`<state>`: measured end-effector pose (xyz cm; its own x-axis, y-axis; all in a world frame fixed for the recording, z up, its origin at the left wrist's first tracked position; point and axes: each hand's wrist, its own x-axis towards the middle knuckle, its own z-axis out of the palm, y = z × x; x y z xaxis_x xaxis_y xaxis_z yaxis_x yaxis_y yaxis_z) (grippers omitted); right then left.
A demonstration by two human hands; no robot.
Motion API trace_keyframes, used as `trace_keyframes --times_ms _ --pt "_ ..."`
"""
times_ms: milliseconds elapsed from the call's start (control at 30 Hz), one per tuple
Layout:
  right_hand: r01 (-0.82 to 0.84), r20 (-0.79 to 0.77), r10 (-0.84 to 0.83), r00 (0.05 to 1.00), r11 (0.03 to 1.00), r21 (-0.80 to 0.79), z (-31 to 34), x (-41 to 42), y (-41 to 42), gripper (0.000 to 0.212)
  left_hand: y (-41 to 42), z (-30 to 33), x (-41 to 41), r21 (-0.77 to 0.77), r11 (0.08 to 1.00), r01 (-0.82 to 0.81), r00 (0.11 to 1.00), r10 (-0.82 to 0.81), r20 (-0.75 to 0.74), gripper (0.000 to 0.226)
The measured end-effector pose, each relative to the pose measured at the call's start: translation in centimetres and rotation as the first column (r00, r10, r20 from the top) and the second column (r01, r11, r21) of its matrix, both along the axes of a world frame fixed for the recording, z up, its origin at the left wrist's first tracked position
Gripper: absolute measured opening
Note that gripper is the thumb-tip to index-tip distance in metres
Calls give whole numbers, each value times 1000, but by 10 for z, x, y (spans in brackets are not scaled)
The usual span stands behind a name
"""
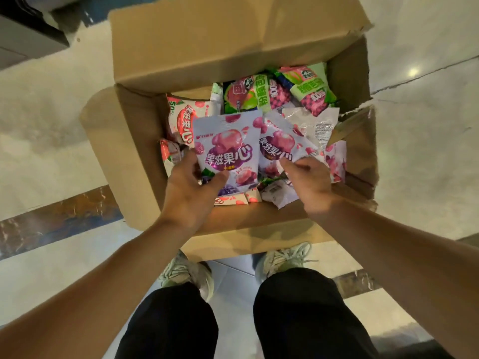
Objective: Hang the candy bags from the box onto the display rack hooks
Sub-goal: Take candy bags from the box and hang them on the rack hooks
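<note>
An open cardboard box (134, 151) stands on the floor in front of my feet, filled with several candy bags. My left hand (190, 190) pinches the lower edge of a purple grape candy bag (226, 149), holding it face up above the pile. My right hand (307, 181) grips a second purple grape bag (278, 143) lying just to the right of the first. Red-and-white bags (181, 120) lie at the box's left, green bags (272, 92) at the back. No display rack is in view.
The box flaps (207, 35) stand open at the back and sides; the right flap (360, 141) is torn. My shoes (186, 270) touch the box's near side. Pale tiled floor surrounds it, with a dark stripe (57, 221) and a grey cabinet base (23, 40) at upper left.
</note>
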<state>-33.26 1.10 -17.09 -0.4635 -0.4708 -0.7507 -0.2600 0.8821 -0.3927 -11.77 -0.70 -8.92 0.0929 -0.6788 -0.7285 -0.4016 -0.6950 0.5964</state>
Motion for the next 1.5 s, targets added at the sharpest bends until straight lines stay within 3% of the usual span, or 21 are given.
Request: trace_keyframes --times_ms 133,300,467,667,800,833,933,1067,1267,1333,1500 --pt "-39 -34 35 999 993 -108 39 -8 17 27 19 14 0 20 999 -31 1000 31 -4 38" --pt "-79 -34 75 997 989 -123 131 -31 17 15 17 78 12 51 997 64 998 -64 1 45" --pt "-384 -37 382 923 922 -43 253 -38 -13 27 -25 191 33 -18 995 96 995 -97 -3 34" --pt "-165 75 180 981 971 -172 421 -3 -51 12 -87 362 71 -134 991 17 994 -31 -105 33" --pt "-71 109 110 988 948 -311 546 33 -69 54 -101 482 89 -288 955 74 993 -96 -62 38" --pt "-65 143 122 982 936 -347 576 40 -69 52 -98 512 93 -316 944 92 993 -111 -43 37" --pt "12 209 88 974 901 -434 670 67 -60 6 -81 592 110 -346 938 29 994 -65 -93 34" --pt "49 234 131 963 773 -633 763 91 -39 21 -51 683 133 -399 912 -99 983 26 -184 32" --pt "-3 204 222 953 684 -729 849 102 -8 13 0 764 152 -482 858 -180 973 82 -217 28" --pt "-50 151 247 957 656 -753 864 100 2 17 11 782 150 -531 827 -186 973 80 -216 32" --pt "-79 185 403 896 557 -827 893 92 17 19 55 834 130 -635 729 -254 963 130 -235 30"
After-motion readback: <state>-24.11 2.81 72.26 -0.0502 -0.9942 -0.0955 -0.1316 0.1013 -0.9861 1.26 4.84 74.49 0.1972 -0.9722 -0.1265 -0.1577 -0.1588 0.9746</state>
